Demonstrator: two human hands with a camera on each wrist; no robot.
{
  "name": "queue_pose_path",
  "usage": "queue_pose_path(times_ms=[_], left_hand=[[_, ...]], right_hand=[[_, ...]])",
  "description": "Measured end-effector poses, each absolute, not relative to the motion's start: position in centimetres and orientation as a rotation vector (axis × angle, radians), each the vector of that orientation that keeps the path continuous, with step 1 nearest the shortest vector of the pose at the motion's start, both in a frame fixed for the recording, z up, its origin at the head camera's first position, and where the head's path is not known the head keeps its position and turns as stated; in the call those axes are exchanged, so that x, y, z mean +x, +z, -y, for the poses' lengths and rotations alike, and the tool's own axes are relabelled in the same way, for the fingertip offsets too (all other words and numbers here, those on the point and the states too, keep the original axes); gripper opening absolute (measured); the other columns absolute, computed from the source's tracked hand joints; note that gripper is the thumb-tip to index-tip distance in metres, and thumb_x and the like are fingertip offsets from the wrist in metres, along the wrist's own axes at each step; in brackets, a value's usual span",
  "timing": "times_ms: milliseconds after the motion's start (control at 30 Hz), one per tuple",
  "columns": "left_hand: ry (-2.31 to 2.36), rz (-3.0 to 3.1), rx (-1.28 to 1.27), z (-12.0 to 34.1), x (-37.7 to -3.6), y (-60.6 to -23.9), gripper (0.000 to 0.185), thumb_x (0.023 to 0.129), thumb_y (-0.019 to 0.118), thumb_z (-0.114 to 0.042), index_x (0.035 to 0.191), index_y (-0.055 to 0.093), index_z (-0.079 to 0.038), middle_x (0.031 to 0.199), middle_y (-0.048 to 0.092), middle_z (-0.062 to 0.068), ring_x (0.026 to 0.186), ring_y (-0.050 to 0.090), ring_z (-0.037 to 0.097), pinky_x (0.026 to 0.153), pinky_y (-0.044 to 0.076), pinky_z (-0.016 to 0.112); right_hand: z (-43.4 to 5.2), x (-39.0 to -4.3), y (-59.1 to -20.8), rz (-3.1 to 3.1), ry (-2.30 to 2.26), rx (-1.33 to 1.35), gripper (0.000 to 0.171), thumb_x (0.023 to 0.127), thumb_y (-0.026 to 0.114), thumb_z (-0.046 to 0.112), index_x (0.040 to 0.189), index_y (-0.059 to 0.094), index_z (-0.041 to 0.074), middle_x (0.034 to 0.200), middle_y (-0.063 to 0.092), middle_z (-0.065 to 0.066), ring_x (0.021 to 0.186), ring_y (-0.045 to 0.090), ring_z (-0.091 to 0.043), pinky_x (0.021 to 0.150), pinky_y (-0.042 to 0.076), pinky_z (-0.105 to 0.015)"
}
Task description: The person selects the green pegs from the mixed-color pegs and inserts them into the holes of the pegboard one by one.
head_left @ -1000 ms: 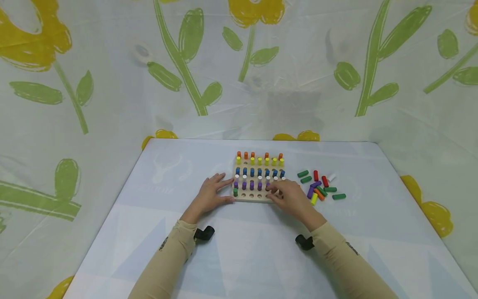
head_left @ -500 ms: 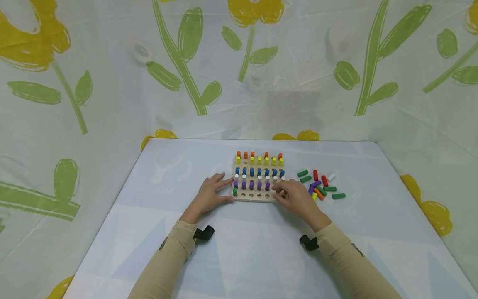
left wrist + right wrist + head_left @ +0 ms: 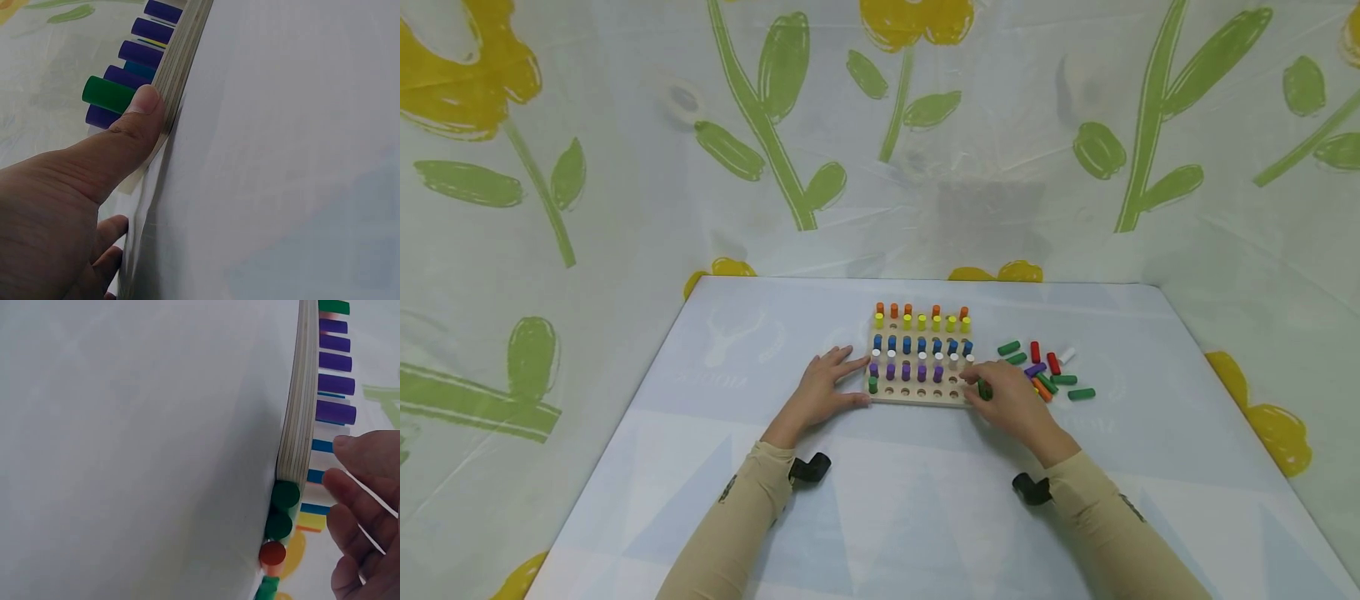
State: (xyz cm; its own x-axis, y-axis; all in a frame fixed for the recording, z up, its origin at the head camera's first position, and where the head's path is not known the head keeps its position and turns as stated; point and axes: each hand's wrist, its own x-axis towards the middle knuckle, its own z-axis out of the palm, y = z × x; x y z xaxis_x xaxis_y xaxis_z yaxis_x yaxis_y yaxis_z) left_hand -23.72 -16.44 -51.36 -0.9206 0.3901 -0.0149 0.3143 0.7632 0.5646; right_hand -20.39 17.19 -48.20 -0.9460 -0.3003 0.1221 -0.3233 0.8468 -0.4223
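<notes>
A wooden pegboard [image 3: 917, 400] holds rows of coloured pegs: orange, yellow, blue, white and purple. One green peg [image 3: 872, 385] stands in its front left hole. My left hand [image 3: 825, 392] rests at the board's left side, fingers spread; in the left wrist view the thumb [image 3: 140, 106] presses the front corner beside that green peg. At the board's right end hovers my right hand [image 3: 1011, 404], fingers loosely bent, with a gap between thumb and forefinger in the right wrist view. A dark green peg [image 3: 984, 388] shows in that gap in the head view, outside the board.
Loose pegs lie right of the board, among them green pegs [image 3: 1082, 393], red pegs [image 3: 1035, 352], a white peg [image 3: 1067, 356], a purple peg [image 3: 1035, 368] and an orange peg [image 3: 1042, 390]. A flowered curtain [image 3: 880, 192] hangs behind the table [image 3: 880, 500].
My right hand has slid rightward from the last purple peg to the board's right end. A dark green peg shows between its fingers now. The left hand has stayed still.
</notes>
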Motion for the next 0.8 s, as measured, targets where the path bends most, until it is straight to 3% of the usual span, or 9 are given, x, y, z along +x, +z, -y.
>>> queue_pose_path(times_ms=[167,367,600,800], left_hand=[[0.867,-2.819,0.550,16.4,-23.7,-51.3,0.077,0.086,0.079,-0.048,0.153,0.048,-0.025,0.166,0.029,0.013,0.155,0.016,0.036,0.126,0.004,0.055],[0.852,-2.823,0.549,16.4,-23.7,-51.2,0.078,0.085,0.079,-0.048,0.153,0.048,-0.025,0.165,0.029,0.013,0.155,0.016,0.035,0.126,0.004,0.055],[0.856,-2.833,0.576,16.5,-23.7,-51.3,0.078,0.085,0.079,-0.047,0.153,0.049,-0.024,0.165,0.030,0.014,0.154,0.017,0.037,0.125,0.005,0.056],[0.862,-2.826,0.565,16.5,-23.7,-51.3,0.078,0.085,0.079,-0.048,0.153,0.048,-0.025,0.165,0.029,0.014,0.155,0.016,0.036,0.126,0.003,0.055]], right_hand=[[-17.9,-20.2,-48.4,2.977,0.655,0.487,0.033,0.090,0.079,0.024,0.121,0.073,0.015,0.120,0.072,-0.005,0.115,0.062,-0.028,0.101,0.051,-0.050],[-18.5,-20.0,-48.3,2.991,0.630,0.472,0.036,0.088,0.080,0.020,0.123,0.072,0.013,0.122,0.070,-0.008,0.112,0.061,-0.029,0.095,0.055,-0.048],[-19.1,-20.2,-48.3,3.022,0.657,0.489,0.049,0.084,0.081,0.013,0.130,0.066,0.010,0.131,0.063,-0.013,0.098,0.057,-0.024,0.085,0.056,-0.042],[-19.2,-20.4,-48.5,3.057,0.612,0.491,0.056,0.083,0.081,0.012,0.136,0.062,0.010,0.133,0.063,-0.012,0.100,0.056,-0.025,0.089,0.055,-0.045]])
